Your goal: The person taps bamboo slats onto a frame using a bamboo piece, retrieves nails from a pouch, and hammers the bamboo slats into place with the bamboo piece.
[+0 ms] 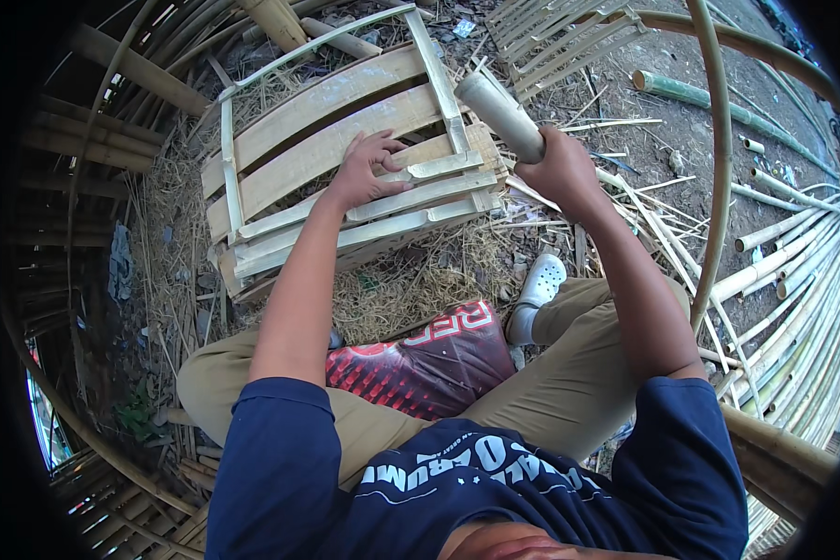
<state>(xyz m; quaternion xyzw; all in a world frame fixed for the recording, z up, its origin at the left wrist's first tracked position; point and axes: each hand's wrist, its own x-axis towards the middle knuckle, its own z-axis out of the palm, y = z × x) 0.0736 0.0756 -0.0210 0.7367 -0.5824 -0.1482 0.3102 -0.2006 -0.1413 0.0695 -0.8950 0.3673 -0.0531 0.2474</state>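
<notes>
A rectangular frame of split bamboo strips (231, 173) lies over a slatted wooden crate (336, 107) on the ground before me. My left hand (369, 170) rests at the frame's near side, its thumb and fingers apart. The thumb lies by a split bamboo strip (434, 168), and another pale bamboo strip (420, 217) runs alongside it. To the right, my right hand (562, 168) is wrapped round the lower end of a short, thick bamboo club (499, 112), held raised and tilted beside the crate's right end.
A slatted bamboo panel (569, 47) lies at the far right. Bamboo poles (793, 271) are heaped on the right, behind a curved upright pole (716, 187). Straw and shavings (392, 299) cover the ground near my white clog (543, 278). A bamboo wall (75, 140) stands left.
</notes>
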